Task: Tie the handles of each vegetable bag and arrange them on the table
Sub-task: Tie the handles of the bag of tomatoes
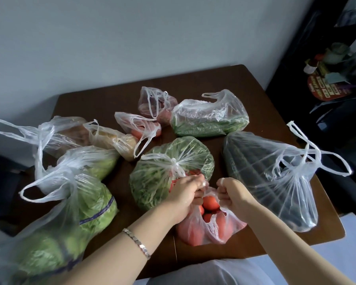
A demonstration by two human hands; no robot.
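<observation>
1. The tomato bag [212,231] sat at the near edge of the table [103,99], just right of the knotted bag of greens [164,177].
2. I saw the left hand [190,191] clenched round one handle and the right hand [233,194] round the other, close together above the open mouth.
3. I judged this the start of the bag's knot: handles gathered, not yet crossed.
4. The next move called for crossing them, tucking one under and pulling snug without tearing the thin film.
</observation>
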